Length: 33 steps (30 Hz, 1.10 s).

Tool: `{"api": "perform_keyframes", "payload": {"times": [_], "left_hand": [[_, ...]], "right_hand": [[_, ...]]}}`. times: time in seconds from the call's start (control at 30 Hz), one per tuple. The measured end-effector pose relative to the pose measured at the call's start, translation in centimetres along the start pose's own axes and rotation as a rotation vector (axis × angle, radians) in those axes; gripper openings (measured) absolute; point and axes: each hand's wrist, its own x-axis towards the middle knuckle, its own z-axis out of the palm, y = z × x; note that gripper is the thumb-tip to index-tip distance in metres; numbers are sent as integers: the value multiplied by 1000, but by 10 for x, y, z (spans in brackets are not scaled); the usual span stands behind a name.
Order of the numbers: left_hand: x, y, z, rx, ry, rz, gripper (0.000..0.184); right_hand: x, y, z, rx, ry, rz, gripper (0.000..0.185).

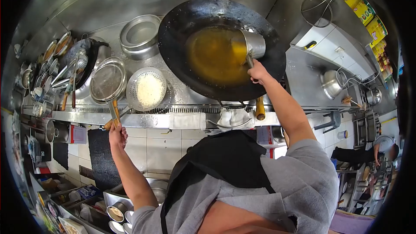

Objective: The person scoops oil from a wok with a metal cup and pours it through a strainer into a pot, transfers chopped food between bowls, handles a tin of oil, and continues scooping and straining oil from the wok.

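Observation:
My right hand point(258, 71) is closed around the handle of a metal scoop point(255, 44), a deep cup shape tilted on its side. Its mouth dips into the yellow oil point(212, 58) inside a large black wok point(175, 30). At the left, my left hand point(118, 135) grips the wooden handle of a round fine-mesh strainer point(108, 81). Beside the strainer, a perforated ladle point(160, 97) holds a pale, crumbly heap point(148, 89). That ladle's wooden handle runs close to my left hand; whether the fingers touch it I cannot tell.
A stacked metal pot point(139, 34) stands behind the ladle. Several ladles and pans point(76, 71) crowd the left counter. A wooden handle point(260, 108) sticks out below the wok. A wire skimmer point(316, 12) hangs at upper right. Another person point(383, 145) stands far right.

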Motion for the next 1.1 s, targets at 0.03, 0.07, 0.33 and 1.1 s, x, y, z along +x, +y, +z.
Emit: {"api": "perform_keyframes", "payload": {"times": [0.03,0.07,0.33,1.1], "left_hand": [[-10,0,7,-7,-4,3,9],[-17,1,13,-15,-7,6,9],[-25,5,10,-31,-7,41,17],[-34,10,-98,4,80,100,65]], "right_hand": [[-19,-18,10,106,-22,-15,35],[-21,-27,21,103,-26,-20,35],[-37,-84,71,711,-151,26,18],[-132,-302,150,1071,-1069,-34,21]]}}
